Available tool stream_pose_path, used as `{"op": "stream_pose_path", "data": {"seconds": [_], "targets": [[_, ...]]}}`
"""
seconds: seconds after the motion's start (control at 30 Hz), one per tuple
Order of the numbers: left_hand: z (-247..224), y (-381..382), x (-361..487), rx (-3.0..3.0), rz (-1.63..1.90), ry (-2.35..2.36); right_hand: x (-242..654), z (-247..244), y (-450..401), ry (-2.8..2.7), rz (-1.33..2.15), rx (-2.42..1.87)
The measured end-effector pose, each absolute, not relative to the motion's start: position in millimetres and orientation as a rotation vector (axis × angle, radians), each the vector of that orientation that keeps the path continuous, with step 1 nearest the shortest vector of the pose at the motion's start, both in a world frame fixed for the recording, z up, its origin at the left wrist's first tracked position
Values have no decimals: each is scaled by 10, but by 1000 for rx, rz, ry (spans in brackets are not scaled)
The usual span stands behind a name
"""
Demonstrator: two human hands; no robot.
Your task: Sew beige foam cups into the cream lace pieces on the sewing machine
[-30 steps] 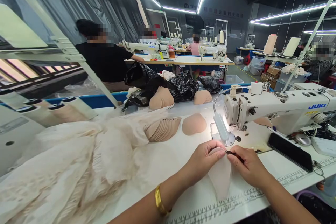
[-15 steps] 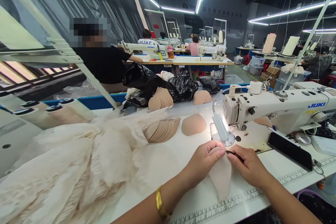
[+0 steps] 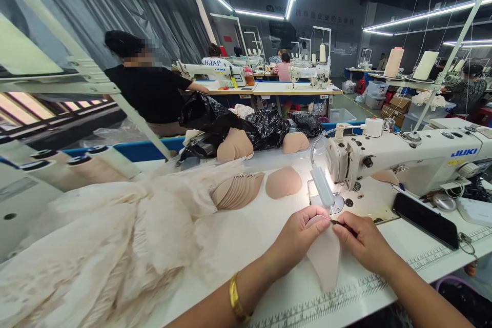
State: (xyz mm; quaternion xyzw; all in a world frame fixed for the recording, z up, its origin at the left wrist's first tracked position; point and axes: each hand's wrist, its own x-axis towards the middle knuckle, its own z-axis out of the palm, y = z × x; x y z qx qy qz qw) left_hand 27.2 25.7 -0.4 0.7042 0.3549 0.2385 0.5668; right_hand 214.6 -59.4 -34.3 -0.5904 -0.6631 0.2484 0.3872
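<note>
Left forearm (image 3: 217,310) has edged slightly rightward; the left hand (image 3: 302,233) pinches a pale fabric piece (image 3: 325,261) near the sewing machine (image 3: 434,151), the right hand (image 3: 363,241), fingers curled, gripping a dark slim tool (image 3: 335,223).

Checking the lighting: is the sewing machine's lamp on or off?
On: bright light shows beside the lamp, against the machine.

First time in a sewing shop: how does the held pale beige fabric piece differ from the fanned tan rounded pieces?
The pale beige fabric piece is in the left hand; the fanned tan rounded pieces lie overlapping on the white table. The fabric piece looks lighter than the tan pieces. Both look plain.
</note>
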Motion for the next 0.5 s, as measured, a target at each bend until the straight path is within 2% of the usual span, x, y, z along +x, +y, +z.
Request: {"op": "stream_pose_path", "data": {"seconds": [0.5], "targets": [[5, 260, 278, 1648, 548, 820, 2157, -376, -599, -1690, 608, -1508]]}}
